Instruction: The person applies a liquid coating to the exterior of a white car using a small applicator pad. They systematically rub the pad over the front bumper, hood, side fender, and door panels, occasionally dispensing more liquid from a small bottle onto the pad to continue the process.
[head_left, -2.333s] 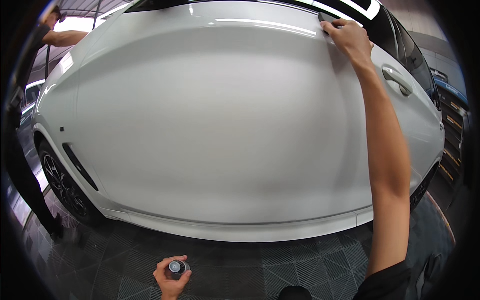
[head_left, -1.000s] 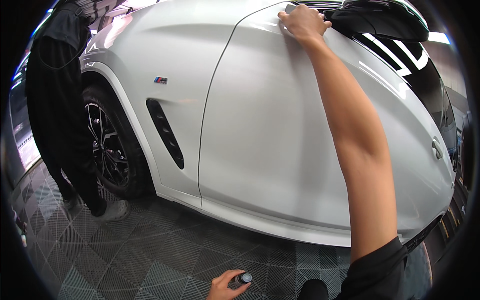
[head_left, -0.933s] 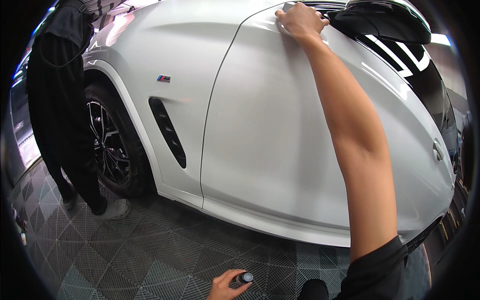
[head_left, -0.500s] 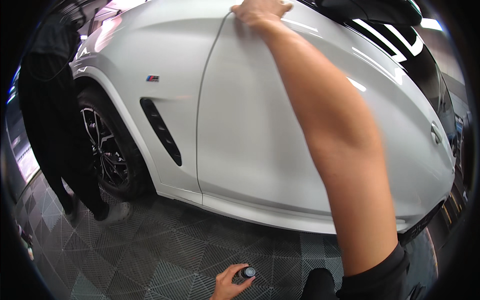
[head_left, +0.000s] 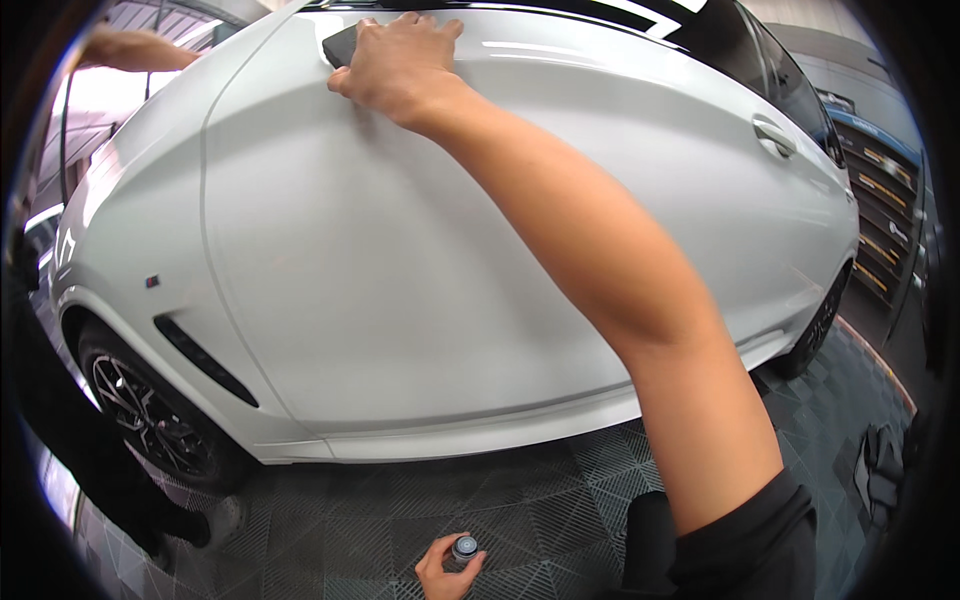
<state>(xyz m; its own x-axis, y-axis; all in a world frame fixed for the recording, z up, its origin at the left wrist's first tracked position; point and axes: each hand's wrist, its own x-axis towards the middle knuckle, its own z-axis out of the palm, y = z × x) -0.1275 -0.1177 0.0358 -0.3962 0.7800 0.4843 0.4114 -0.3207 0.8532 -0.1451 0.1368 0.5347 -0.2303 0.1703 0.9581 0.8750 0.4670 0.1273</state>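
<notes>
Curling around a small bottle (head_left: pixel 464 547), cap upward, the left hand (head_left: pixel 446 572) is partly closed at the lower edge of the view, well apart from the door (head_left: pixel 420 290). The right hand (head_left: pixel 405 68) is farther up, fingers bent over a dark block (head_left: pixel 342 46) at the door's upper front part, near the seam. The block projects left of the knuckles; its long axis is mostly hidden and cannot be told. The right hand is nearer the door. Beyond, at left, a co-worker's arm (head_left: pixel 142 49) reaches toward the fender (head_left: pixel 115 215).
</notes>
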